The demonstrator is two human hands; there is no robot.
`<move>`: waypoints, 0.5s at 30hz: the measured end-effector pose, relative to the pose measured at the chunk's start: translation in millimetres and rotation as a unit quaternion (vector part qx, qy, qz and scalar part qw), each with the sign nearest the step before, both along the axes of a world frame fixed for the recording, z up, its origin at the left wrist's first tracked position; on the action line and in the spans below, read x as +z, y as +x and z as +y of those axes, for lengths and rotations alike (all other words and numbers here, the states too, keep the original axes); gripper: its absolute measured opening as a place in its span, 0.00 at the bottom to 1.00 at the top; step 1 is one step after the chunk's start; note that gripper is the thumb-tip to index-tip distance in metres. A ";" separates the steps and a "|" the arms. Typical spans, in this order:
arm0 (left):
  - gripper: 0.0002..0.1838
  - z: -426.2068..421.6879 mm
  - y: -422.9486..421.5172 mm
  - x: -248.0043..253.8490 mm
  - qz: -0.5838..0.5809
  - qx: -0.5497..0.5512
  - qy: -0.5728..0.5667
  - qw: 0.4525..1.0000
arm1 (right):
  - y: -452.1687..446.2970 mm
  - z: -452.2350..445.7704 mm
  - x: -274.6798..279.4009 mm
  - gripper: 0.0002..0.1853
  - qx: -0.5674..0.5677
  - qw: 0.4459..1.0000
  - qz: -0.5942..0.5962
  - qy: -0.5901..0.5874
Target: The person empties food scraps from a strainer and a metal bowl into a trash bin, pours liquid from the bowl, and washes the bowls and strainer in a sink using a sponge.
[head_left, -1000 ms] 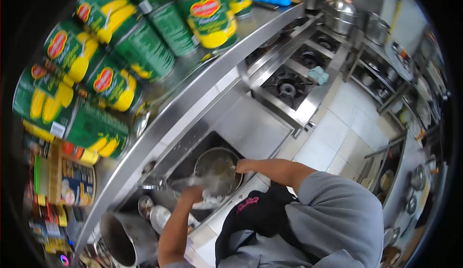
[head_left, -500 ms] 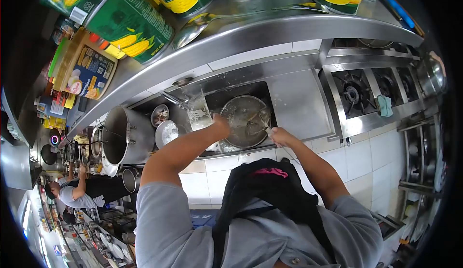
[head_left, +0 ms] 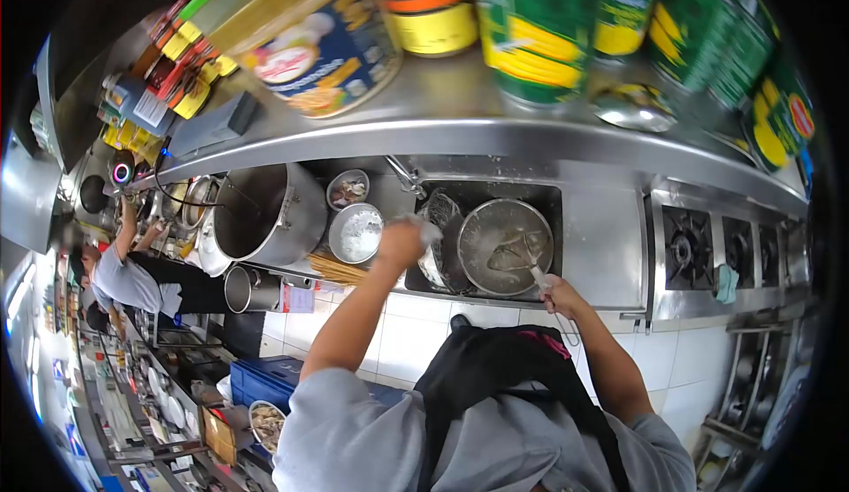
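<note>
My left hand (head_left: 402, 241), smeared by motion, is closed at the left edge of the sink (head_left: 575, 226) with a piece of clear plastic at its fingers. That plastic seems part of a crinkled clear plastic bag (head_left: 439, 253) in the sink's left part. A round metal bowl (head_left: 478, 262) of cloudy water stands in the sink beside the bag. My right hand (head_left: 563, 295) grips the pale handle of a utensil (head_left: 538, 276) at the bowl's front right rim. Its far end dips into the water, its shape unclear, and a thin wire loop hangs below my hand.
Left of the sink are a bowl of white stuff (head_left: 361, 234), a smaller bowl of scraps (head_left: 348, 189), wooden sticks (head_left: 336, 270) and a big pot (head_left: 296, 218). A faucet (head_left: 405, 173), a shelf of cans (head_left: 535, 41), a stove (head_left: 690, 244) and a co-worker (head_left: 133, 275) surround it.
The view has swung left, showing more of the counter's left side. My left hand has moved left from the bowl's rim. The right hand still grips the utensil by the bowl.
</note>
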State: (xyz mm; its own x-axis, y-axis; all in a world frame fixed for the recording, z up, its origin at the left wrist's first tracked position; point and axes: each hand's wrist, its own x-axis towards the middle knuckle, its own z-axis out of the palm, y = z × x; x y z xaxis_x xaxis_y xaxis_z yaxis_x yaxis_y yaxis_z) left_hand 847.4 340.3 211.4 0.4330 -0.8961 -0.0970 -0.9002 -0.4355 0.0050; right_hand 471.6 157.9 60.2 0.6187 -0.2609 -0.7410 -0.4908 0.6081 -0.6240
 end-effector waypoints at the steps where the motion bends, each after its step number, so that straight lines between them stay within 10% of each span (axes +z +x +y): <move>1: 0.20 11.5 23.6 14.1 0.015 0.099 0.015 0.995 | 11.9 6.2 14.7 0.16 -0.030 0.999 -0.021 0.017; 5: 0.23 58.9 121.5 -22.7 0.019 0.321 0.027 0.947 | 57.7 13.2 41.5 0.24 -0.029 0.992 -0.050 0.116; 11: 0.29 79.0 192.6 -201.9 0.200 0.317 -0.019 0.927 | 108.3 18.9 44.9 0.25 -0.007 0.997 -0.014 0.069; 15: 0.24 82.2 193.3 -137.8 0.247 0.319 -0.132 0.906 | 123.8 22.7 89.9 0.24 0.037 0.999 0.004 0.001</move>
State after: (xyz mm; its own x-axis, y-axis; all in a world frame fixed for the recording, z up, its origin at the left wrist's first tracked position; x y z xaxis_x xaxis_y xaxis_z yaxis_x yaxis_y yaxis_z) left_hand 1040.7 422.5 73.6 0.8327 -0.4996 -0.2387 -0.3262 -0.7910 0.5176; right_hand 595.4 180.6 150.1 0.6300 -0.2130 -0.7468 -0.5402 0.5706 -0.6185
